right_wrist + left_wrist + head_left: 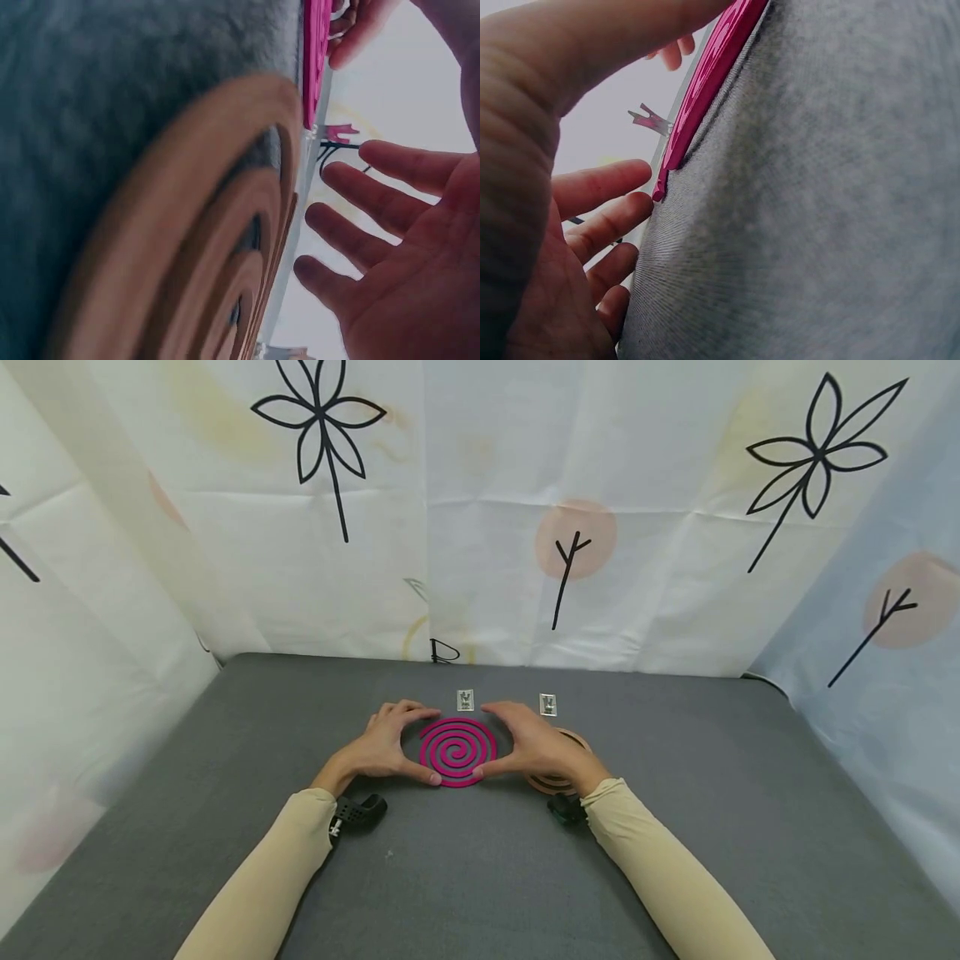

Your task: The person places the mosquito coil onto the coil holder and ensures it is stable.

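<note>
A pink spiral mosquito coil [457, 754] lies flat on the grey table between the two hands. My left hand [386, 742] arches around its left side, thumb tip at the near rim, the other fingers beyond the far left edge. From the right, my right hand [536, 745] curves the same way, its thumb over the near right rim. In both wrist views the fingers are spread and loosely bent. Under the right hand and wrist lies a brown coil [552, 783], partly hidden in the head view; its rings [187, 165] loom large in the right wrist view.
Two small flat metal pieces, one [465, 700] behind the pink coil and another [548, 705] behind the brown one, lie on the grey table [480, 877]. A white curtain with plant drawings [480, 510] hangs along the table's back and sides.
</note>
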`<state>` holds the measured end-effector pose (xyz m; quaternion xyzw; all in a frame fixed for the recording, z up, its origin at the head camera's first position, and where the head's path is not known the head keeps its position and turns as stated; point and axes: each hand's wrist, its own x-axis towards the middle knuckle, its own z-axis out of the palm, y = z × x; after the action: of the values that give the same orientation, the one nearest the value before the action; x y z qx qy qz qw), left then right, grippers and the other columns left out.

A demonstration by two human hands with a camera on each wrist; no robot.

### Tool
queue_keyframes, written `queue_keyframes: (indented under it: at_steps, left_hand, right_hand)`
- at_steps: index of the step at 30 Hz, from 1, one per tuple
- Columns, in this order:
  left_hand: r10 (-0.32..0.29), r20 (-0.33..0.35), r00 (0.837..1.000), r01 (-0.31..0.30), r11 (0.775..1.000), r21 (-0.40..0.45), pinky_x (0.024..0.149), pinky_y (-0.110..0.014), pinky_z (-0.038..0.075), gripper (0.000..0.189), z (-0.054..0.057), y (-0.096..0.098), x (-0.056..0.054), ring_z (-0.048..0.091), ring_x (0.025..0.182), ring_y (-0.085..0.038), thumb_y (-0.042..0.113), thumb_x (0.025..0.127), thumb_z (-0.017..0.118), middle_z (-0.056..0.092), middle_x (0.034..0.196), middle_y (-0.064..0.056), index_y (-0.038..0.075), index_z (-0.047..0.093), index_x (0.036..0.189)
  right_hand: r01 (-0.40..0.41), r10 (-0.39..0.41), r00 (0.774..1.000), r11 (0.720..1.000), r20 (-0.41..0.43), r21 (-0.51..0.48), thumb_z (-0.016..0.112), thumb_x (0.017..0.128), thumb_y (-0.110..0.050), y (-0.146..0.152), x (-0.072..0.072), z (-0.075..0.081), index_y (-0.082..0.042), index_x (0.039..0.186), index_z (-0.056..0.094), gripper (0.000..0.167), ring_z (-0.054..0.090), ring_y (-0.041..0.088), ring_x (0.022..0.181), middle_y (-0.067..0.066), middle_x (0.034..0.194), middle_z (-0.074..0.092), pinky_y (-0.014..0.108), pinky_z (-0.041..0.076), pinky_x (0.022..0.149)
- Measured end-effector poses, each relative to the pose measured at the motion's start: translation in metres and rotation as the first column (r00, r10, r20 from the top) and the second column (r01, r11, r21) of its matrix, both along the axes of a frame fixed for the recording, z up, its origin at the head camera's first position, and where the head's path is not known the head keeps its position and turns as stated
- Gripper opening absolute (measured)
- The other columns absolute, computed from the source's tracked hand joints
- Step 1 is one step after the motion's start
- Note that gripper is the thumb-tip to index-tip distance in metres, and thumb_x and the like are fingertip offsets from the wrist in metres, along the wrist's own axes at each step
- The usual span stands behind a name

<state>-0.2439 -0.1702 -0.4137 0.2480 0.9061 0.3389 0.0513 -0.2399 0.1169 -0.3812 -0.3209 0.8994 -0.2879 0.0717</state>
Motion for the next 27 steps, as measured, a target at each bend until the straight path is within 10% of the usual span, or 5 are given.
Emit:
queue_keyframes:
  at_steps: [27]
  left_hand:
    - [-0.004, 0.013, 1.000, 0.004, 1.000, -0.016, 0.106, -0.061, 0.024, 0.098, 0.002, 0.001, 0.000, 0.029, 0.134, -0.036, 0.052, 0.064, 0.092, 0.045, 0.144, -0.009, 0.013, 0.056, 0.146]
  right_hand:
    - [0.059, -0.059, 0.998, 0.991, -0.001, 0.120, 0.087, 0.074, -0.054, -0.009, -0.002, -0.011, -0.007, 0.152, 0.046, 0.100, 0.032, 0.033, 0.144, 0.011, 0.154, 0.042, 0.057, 0.026, 0.117]
